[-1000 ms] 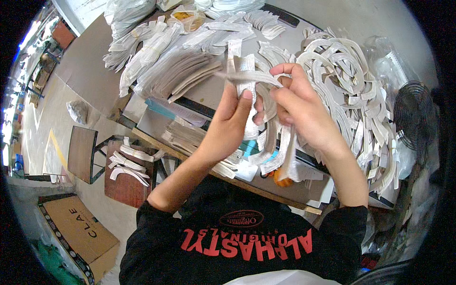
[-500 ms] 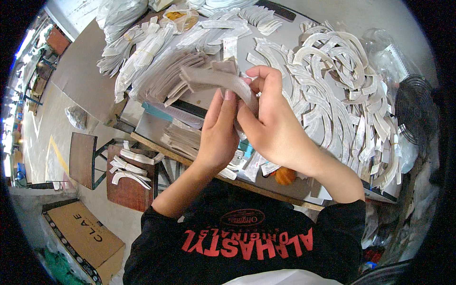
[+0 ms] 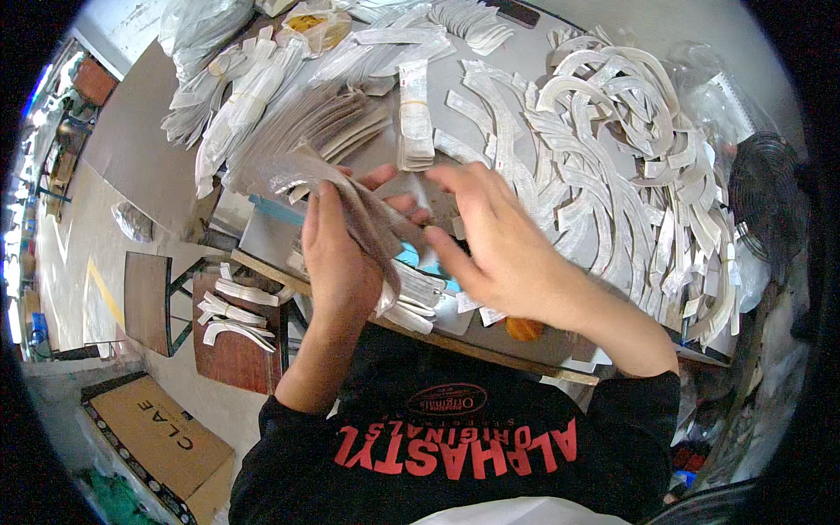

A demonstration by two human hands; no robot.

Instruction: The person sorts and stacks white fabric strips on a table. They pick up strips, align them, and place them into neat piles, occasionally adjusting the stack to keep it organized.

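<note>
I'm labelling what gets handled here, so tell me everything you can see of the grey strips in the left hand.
The strips are long, thin and curved, brownish grey, and look like cloth. Overlapping layers lie bunched and clasped in the left hand, slanting with the far end to the left, above the near side of the table. Blur hides their number and whether the right hand touches them.

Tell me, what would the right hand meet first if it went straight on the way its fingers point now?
Probably the fingertips of the left hand, then the grey strips it holds. Depth is unclear, though, so the right hand might pass over or under them.
</note>
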